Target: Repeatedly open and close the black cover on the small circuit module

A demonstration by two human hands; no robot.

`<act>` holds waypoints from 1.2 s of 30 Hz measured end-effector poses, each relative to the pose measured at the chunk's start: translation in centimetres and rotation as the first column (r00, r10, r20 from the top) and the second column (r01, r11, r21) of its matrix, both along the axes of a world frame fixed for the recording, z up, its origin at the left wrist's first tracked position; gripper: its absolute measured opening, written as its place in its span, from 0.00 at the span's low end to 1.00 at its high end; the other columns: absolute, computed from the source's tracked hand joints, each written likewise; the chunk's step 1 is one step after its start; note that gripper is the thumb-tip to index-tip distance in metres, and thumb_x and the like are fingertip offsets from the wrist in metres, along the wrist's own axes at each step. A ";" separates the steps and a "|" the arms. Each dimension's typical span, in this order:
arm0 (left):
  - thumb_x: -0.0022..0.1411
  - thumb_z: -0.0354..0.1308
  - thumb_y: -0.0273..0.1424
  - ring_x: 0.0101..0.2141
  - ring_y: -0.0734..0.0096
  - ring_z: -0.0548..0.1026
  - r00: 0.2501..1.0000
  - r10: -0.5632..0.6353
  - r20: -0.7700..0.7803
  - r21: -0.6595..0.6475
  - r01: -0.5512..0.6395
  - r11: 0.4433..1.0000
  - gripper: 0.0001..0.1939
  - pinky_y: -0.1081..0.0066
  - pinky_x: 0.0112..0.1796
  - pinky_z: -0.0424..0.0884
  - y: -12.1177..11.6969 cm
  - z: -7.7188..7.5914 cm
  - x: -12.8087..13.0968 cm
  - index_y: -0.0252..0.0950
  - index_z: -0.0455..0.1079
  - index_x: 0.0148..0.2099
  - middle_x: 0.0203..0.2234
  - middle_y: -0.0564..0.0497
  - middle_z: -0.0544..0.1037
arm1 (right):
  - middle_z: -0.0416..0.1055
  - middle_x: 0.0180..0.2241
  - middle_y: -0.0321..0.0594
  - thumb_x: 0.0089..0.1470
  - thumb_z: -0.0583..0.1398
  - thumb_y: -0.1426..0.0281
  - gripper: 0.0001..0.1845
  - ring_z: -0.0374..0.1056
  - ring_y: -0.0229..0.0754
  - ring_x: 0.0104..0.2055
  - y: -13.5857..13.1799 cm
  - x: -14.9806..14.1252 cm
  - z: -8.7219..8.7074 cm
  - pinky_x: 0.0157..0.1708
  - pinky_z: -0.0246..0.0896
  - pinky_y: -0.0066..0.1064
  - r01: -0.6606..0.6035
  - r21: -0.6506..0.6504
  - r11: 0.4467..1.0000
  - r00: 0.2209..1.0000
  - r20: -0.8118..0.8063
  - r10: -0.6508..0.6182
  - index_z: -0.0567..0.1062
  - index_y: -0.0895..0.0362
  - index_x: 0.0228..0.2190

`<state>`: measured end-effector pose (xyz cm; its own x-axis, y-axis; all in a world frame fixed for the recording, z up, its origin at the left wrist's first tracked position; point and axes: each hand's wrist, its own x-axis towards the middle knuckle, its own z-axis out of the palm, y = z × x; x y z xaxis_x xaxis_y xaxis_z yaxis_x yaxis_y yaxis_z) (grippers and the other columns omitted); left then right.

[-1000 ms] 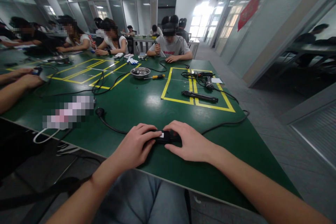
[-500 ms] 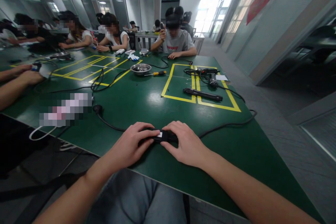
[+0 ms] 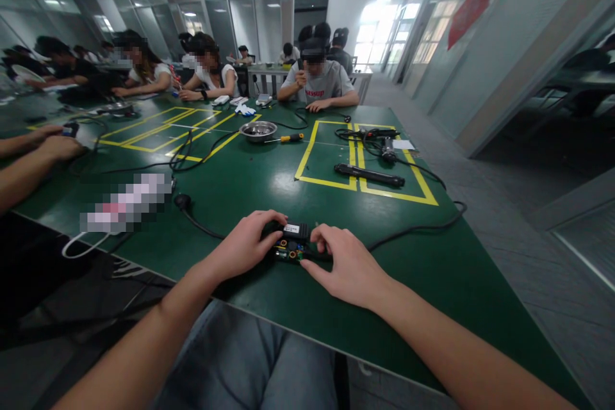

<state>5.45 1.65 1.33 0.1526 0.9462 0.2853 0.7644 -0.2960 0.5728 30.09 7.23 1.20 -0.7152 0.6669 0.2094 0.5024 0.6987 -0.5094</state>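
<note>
My left hand (image 3: 247,242) pinches a black plastic cover (image 3: 303,230) with a white label, lifted and tilted at the far side of a small circuit board (image 3: 289,248). The board's copper coils and other parts are exposed. My right hand (image 3: 343,262) is curled around the board's right end, its thumb at the near corner and its bent fingers on the far side. A black cable (image 3: 408,230) leads off to the right from there, and another cable with a black plug (image 3: 182,202) runs to the left.
A metal bowl (image 3: 258,131) and a yellow-black screwdriver (image 3: 291,138) lie ahead on the green table. Right of them are a black bar-shaped part (image 3: 369,175) and corded tools (image 3: 379,134) by yellow tape. A pixelated power strip (image 3: 129,202) and another person's hands (image 3: 60,141) are left.
The black cover has come up off the case and tilted back in my left hand, baring the circuit board. My right fingers have curled and shifted slightly.
</note>
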 end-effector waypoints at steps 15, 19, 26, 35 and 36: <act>0.74 0.64 0.38 0.40 0.62 0.81 0.990 -0.042 -0.134 0.044 0.048 0.998 0.15 0.68 0.41 0.75 -3.8 -0.5 -1.6 0.40 0.81 0.57 0.41 0.47 0.82 | 0.74 0.36 0.38 0.60 0.72 0.67 0.13 0.73 0.45 0.37 0.6 0.3 -0.7 0.39 0.67 0.37 -0.066 0.007 0.998 0.998 -0.020 0.066 0.82 0.55 0.46; 0.73 0.63 0.37 0.36 0.64 0.80 0.993 -0.013 -0.118 0.075 0.022 0.997 0.15 0.69 0.38 0.73 -4.1 -0.1 -1.4 0.39 0.79 0.58 0.37 0.49 0.82 | 0.74 0.36 0.37 0.59 0.71 0.68 0.16 0.72 0.45 0.36 0.6 0.6 -0.2 0.37 0.66 0.36 -0.093 0.004 0.996 0.996 -0.019 0.093 0.79 0.54 0.48; 0.71 0.56 0.28 0.35 0.65 0.79 0.999 -0.046 0.002 0.108 0.046 0.993 0.08 0.69 0.38 0.74 -4.3 0.5 -1.5 0.37 0.76 0.39 0.36 0.47 0.81 | 0.72 0.33 0.36 0.61 0.62 0.78 0.08 0.68 0.43 0.34 1.1 1.3 0.0 0.37 0.64 0.36 -0.194 0.008 0.981 0.976 -0.098 0.194 0.70 0.53 0.33; 0.68 0.61 0.26 0.50 0.51 0.77 0.968 -0.008 -0.249 0.155 0.048 0.987 0.08 0.51 0.52 0.75 -3.3 1.5 -1.3 0.40 0.81 0.37 0.51 0.44 0.83 | 0.73 0.34 0.39 0.57 0.63 0.81 0.13 0.68 0.48 0.40 1.2 1.1 0.4 0.39 0.63 0.38 -0.204 0.047 0.978 0.974 -0.091 0.207 0.68 0.52 0.32; 0.68 0.61 0.26 0.53 0.50 0.77 0.969 0.002 -0.249 0.154 0.038 0.987 0.08 0.49 0.54 0.75 -2.8 1.8 -1.0 0.40 0.82 0.38 0.55 0.44 0.82 | 0.72 0.34 0.39 0.57 0.63 0.81 0.13 0.67 0.48 0.40 1.2 1.0 0.3 0.39 0.63 0.38 -0.197 0.050 0.979 0.975 -0.089 0.201 0.68 0.52 0.32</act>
<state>4.45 -1.11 3.10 0.2536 0.8894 0.3803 0.8701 -0.3816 0.3121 31.11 8.42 1.52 -0.8089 0.5024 0.3055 0.3025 0.8011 -0.5164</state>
